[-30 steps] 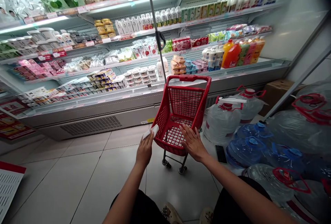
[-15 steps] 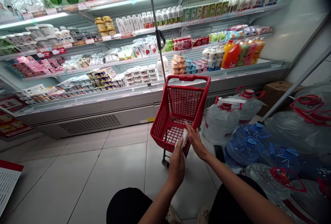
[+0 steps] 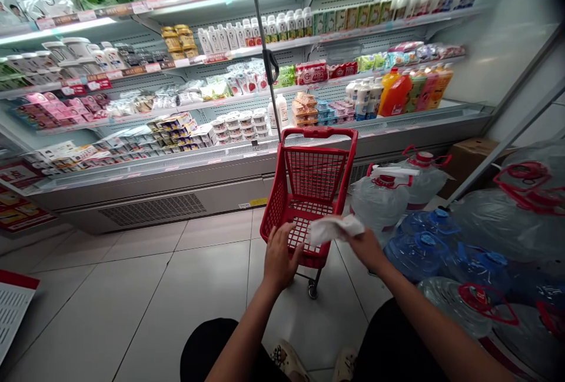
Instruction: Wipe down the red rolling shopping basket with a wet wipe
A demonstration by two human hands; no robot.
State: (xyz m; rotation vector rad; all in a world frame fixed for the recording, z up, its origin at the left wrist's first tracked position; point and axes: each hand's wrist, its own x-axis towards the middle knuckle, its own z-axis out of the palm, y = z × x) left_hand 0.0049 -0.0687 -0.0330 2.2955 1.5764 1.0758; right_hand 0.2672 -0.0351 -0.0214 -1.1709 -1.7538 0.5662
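Note:
A small red shopping cart with an open lattice basket stands on the tiles in front of me. My left hand is at the basket's near left corner, fingers stretched and thumb apart; whether it presses on the rim I cannot tell. A crumpled white tissue or thin cloth is gripped in my right hand, at the cart's near right side. The cloth hangs over the basket's near right part and is somewhat blurred.
Behind the cart runs an open refrigerated display stocked with dairy tubs, bottles and packets. To my right stand large clear water jugs and blue water jugs. A cardboard box sits behind them.
My hands have parted: the left moved left to the basket corner, the right moved right with the white cloth. The cart has swivelled slightly. A phone lying on the floor is now mostly hidden.

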